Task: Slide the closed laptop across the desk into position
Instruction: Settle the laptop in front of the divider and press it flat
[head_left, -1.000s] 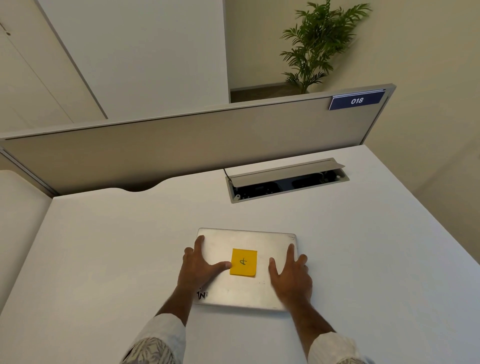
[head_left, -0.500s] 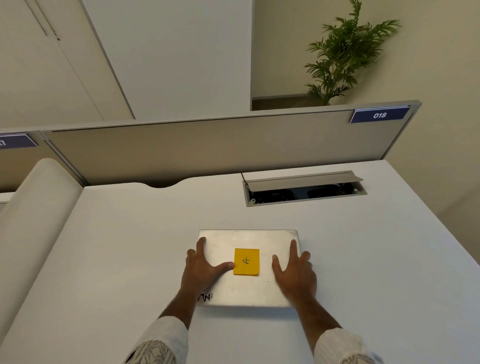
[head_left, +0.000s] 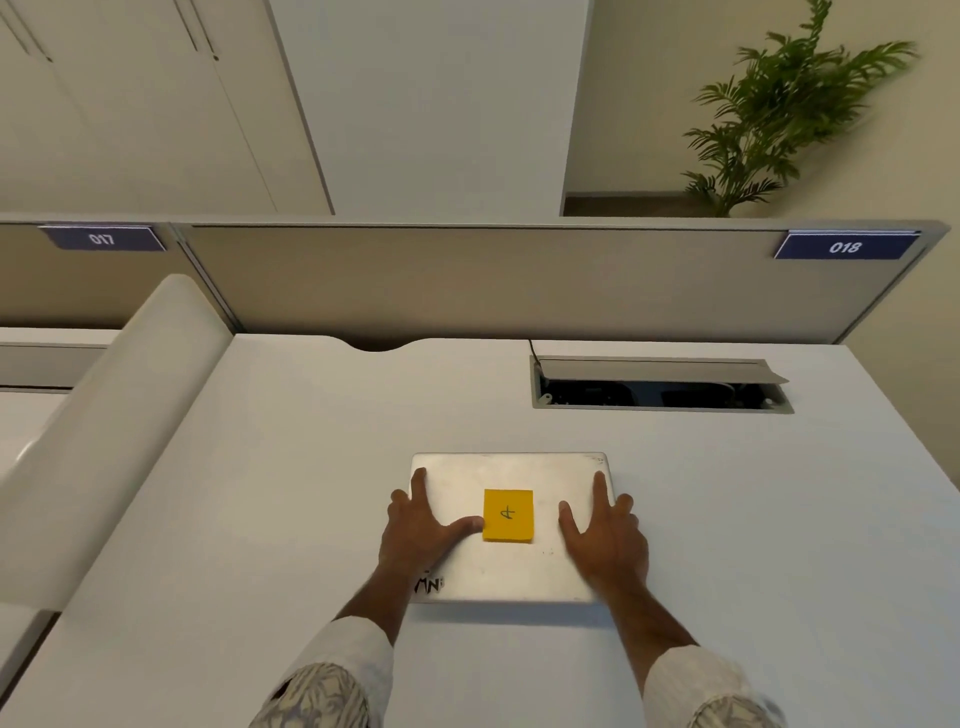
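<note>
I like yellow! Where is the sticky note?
Head view: the sticky note sits mid-lid on the closed laptop, between the left hand and right hand.

- The left hand covers the lower left part of the laptop lid, hiding the start of a black marking there.
- The right hand hides the lid's lower right corner.
- Both sleeves run off the frame's bottom edge.
- The plant, upper right, is blurred; its base sits behind the divider.
- The cable tray interior is too dark to read.
</note>
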